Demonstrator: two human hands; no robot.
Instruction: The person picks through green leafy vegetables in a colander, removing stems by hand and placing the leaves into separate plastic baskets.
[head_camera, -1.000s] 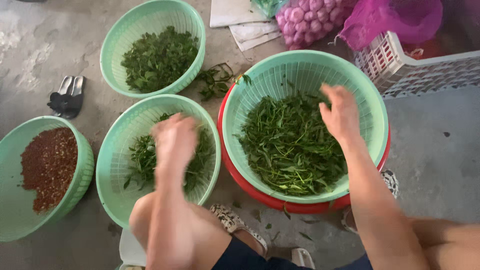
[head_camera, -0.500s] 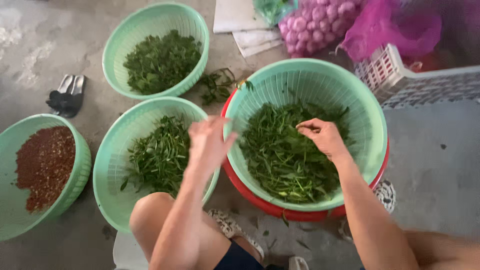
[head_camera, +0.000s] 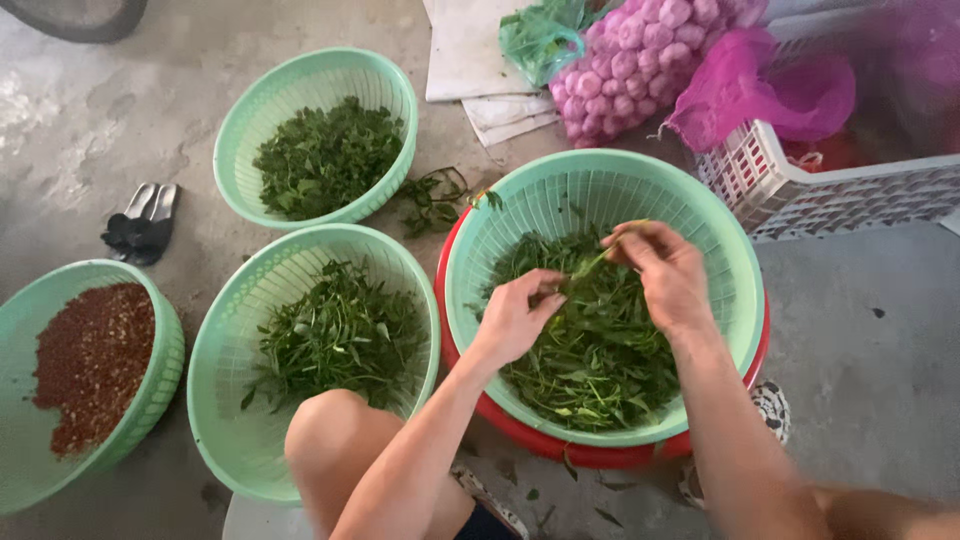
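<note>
Both hands pick at a thin green leafy stem (head_camera: 592, 266) over the right-hand pale green plastic colander (head_camera: 520, 200).
Left hand (head_camera: 515, 320) and right hand (head_camera: 665, 275) fingers pinch closed on its opposite ends, above the heaped greens (head_camera: 590, 360).

— Soft, even daylight here; no glare on the green colander (head_camera: 737, 262) around the hands.

— Only faint shadows under the forearms. The right hand (head_camera: 668, 275) and left hand (head_camera: 518, 318) look slightly smeared, and the far corners lose sharpness.
</note>
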